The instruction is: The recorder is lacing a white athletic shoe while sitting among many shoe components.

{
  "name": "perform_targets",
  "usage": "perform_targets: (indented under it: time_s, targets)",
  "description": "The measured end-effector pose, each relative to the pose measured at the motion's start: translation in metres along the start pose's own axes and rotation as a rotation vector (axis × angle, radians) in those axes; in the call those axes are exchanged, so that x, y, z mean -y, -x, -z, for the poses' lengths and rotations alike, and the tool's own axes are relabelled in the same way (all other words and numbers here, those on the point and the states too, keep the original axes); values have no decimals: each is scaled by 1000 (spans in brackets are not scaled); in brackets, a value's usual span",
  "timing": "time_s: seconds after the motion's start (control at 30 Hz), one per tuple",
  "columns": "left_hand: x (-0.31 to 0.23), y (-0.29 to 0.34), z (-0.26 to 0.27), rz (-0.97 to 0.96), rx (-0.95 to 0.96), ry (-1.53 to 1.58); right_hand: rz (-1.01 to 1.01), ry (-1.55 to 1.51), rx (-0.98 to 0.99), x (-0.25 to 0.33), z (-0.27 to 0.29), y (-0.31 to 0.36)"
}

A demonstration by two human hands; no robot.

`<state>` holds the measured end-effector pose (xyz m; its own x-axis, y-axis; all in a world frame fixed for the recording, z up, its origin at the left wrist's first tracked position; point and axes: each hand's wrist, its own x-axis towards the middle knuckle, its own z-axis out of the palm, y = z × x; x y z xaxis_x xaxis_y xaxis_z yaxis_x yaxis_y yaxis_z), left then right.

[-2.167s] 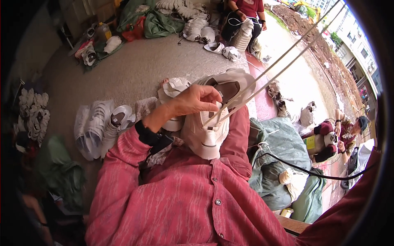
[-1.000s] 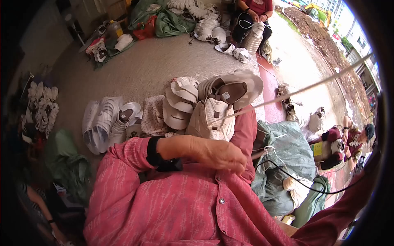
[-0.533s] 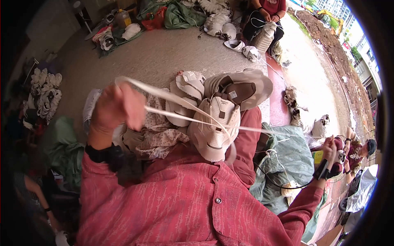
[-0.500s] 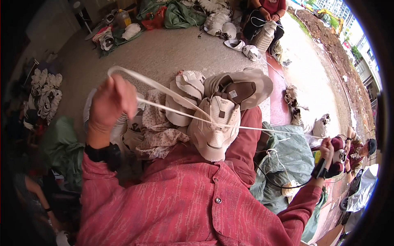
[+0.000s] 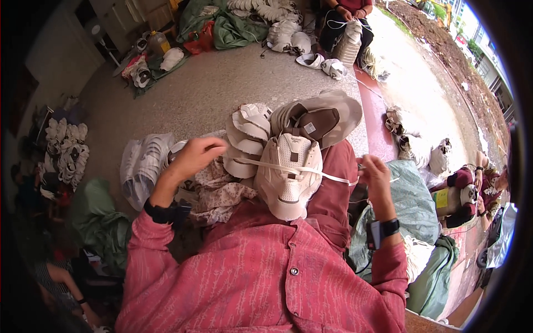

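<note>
A beige shoe upper (image 5: 281, 191) rests on my lap, toe toward me, with a white shoelace (image 5: 266, 163) drawn across it from side to side. To the left of the upper, my left hand (image 5: 197, 157) is closed, fingers bent, at one end of the lace. On the other side my right hand (image 5: 376, 176) pinches the lace near its tip, over my right thigh. Behind this upper lies a stack of nested uppers (image 5: 333, 114) with a brown lining showing. More loose uppers (image 5: 246, 133) fan out at its left.
Left of my lap are a patterned cloth (image 5: 222, 197) and a plastic bag of uppers (image 5: 145, 166). A green sack (image 5: 413, 194) sits at my right. Another person (image 5: 350, 22) works with laces at the far side; others sit at right and lower left.
Both hands have come inward toward the upper, the right one by a long way. The long lace loop that the left hand held up is gone; the lace now runs in a shorter span.
</note>
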<state>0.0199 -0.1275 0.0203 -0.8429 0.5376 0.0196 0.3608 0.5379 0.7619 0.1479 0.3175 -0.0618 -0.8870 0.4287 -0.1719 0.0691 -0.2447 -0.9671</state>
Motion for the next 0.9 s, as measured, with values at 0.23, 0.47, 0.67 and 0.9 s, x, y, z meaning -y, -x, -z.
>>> perform_targets:
  time_s: [0.23, 0.47, 0.67, 0.9]
  targets:
    - [-77, -60, -69, -638, 128, 63, 19, 284, 432, 8, -92, 46]
    - [-79, -89, -93, -347, 412, 14, 7, 246, 520, 7, -101, 53]
    - [-71, -94, -92, -289, 597, 138, -187, 164, 501, 21, -105, 62]
    - [-69, -96, -92, -358, 615, 193, -277, -93, 479, 12, -109, 52]
